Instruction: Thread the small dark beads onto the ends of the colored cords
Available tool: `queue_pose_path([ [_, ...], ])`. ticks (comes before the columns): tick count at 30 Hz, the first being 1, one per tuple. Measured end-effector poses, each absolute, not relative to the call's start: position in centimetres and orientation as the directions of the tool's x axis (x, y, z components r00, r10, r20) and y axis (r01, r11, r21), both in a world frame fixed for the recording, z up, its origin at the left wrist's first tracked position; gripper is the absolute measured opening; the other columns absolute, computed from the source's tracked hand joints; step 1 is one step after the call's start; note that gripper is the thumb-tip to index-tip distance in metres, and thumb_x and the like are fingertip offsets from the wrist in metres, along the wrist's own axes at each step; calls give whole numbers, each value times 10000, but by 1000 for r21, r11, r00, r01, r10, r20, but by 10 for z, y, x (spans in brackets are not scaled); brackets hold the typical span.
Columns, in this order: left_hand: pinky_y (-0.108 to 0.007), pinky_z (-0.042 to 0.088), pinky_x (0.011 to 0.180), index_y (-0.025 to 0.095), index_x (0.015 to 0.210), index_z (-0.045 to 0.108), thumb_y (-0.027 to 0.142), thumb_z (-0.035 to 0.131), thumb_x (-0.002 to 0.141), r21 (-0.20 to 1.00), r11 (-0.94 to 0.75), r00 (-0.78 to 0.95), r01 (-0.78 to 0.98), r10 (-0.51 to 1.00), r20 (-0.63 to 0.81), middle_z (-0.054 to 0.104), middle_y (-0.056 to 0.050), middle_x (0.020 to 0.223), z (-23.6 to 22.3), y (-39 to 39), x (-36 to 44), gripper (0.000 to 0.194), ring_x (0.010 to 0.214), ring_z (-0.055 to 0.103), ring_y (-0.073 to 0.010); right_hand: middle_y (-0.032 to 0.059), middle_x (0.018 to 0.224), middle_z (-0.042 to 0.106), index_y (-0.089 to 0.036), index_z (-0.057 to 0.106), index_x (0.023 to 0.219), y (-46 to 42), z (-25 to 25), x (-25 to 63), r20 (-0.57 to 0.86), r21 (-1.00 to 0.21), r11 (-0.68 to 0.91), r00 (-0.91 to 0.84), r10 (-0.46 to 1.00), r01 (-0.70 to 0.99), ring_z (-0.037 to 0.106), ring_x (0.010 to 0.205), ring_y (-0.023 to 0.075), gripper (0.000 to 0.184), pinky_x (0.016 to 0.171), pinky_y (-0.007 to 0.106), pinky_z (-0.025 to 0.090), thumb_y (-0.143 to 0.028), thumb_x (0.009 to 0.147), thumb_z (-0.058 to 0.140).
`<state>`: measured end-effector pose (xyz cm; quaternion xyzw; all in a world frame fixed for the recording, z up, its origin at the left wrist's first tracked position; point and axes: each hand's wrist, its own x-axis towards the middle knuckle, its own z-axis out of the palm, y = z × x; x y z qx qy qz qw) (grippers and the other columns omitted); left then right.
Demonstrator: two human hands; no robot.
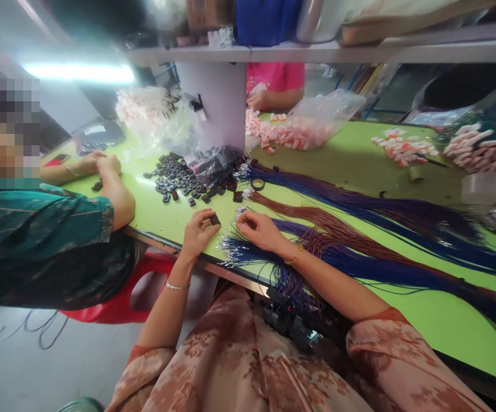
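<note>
My left hand (198,233) is above the front edge of the green table, pinching a small black plastic connector housing (215,220) between thumb and fingers. Just to its right is my right hand (262,230), thumb and fingertips pressed together among silver wire tips; what it pinches, if anything, is too small to make out. Beneath and beside the right hand lie bundles of blue wires (359,260) and brown wires (317,216), their metal terminals pointing left. Beyond my left hand is a heap of loose black housings (179,177).
A roll of tape (258,184) lies behind the wires. Black parts with wires (291,320) hang at my lap. A co-worker's forearm (119,194) rests on the table at left, beside a red stool (145,286). Across the table, another person's hand (259,100) is near pink-white connectors (291,134).
</note>
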<state>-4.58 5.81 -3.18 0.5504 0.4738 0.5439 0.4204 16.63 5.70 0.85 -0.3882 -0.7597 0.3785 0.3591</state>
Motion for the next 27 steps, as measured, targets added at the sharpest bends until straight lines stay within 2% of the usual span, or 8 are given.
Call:
queue_pose_path([
  [2, -313, 495, 862, 166, 991, 645, 207, 797, 592, 988, -85, 19, -133, 996, 88, 586, -74, 1129, -26, 46, -34, 430, 877, 611, -142, -34, 628, 511, -165, 557, 750, 53, 11, 166, 253, -869, 404, -446, 858, 285, 407, 562, 85, 109, 553, 207, 332, -246, 805, 509],
  [5, -268, 487, 842, 164, 1011, 655, 163, 814, 582, 949, 66, 94, -308, 995, -38, 664, -55, 965, -22, 30, -19, 457, 862, 621, -133, -36, 613, 504, -163, 553, 709, 48, 12, 168, 281, -848, 430, -424, 861, 309, 405, 558, 83, 95, 551, 210, 320, -218, 778, 520],
  [11, -226, 498, 794, 169, 1019, 665, 138, 795, 620, 858, 163, 169, -487, 981, -90, 683, -50, 961, -24, 20, -6, 421, 832, 633, -117, -32, 582, 502, -164, 515, 622, 46, 11, 172, 293, -777, 464, -408, 865, 426, 402, 554, 86, 154, 543, 222, 272, -213, 767, 503],
  [16, -242, 499, 832, 166, 1023, 663, 112, 786, 620, 844, 157, 167, -512, 983, -81, 674, -62, 1022, -24, 19, -4, 425, 863, 630, -124, -42, 542, 467, -170, 486, 594, 43, 14, 172, 240, -763, 446, -436, 867, 467, 371, 531, 83, 175, 532, 225, 245, -214, 763, 483],
  [22, -231, 477, 858, 185, 1019, 677, 108, 785, 618, 868, 163, 192, -468, 978, -80, 683, -46, 990, -25, 18, -8, 423, 902, 623, -122, -49, 535, 442, -168, 469, 583, 41, 15, 172, 193, -783, 413, -450, 872, 465, 356, 525, 76, 172, 527, 222, 240, -218, 748, 478],
  [27, -252, 486, 842, 177, 1001, 692, 136, 796, 604, 913, 121, 188, -389, 981, -50, 698, -47, 938, -23, 17, -10, 412, 878, 630, -137, -47, 531, 441, -161, 486, 572, 45, 9, 172, 65, -857, 285, -459, 886, 429, 362, 536, 79, 191, 523, 216, 248, -241, 744, 463],
])
